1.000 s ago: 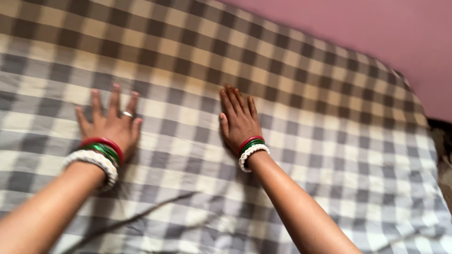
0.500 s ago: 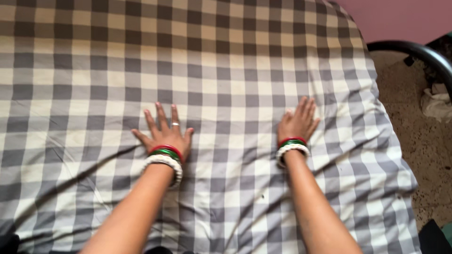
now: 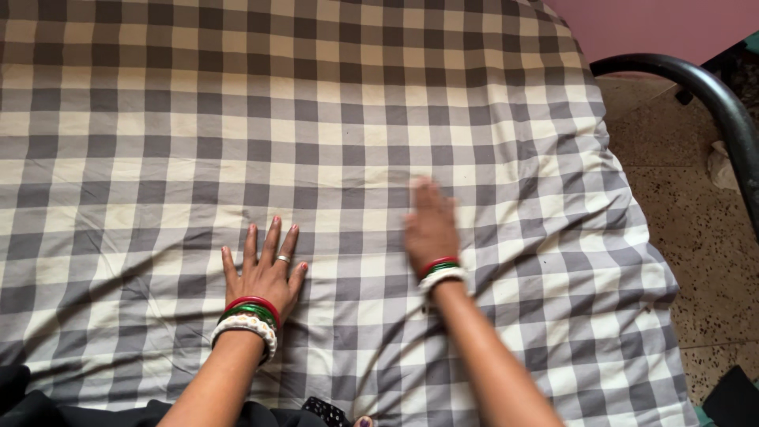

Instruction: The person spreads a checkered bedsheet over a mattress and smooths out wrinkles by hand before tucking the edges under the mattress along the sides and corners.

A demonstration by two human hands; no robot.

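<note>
I've got both palms flat and open on the checked sheet point(image 3: 356, 119); left hand point(image 3: 265, 273) and blurry right hand point(image 3: 431, 229) point fingers up the bed's length.

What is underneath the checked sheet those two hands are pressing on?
The checked sheet covers it fully. Only a dark curved metal rail shows at the right edge. Left hand and right hand lie flat on top.

Our left hand point(image 3: 265, 273): palm down, fingers spread flat, ring on one finger, red, green and white bangles at the wrist. Our right hand point(image 3: 431, 229): palm down, fingers together, blurred, same bangles; both forearms extended forward.
</note>
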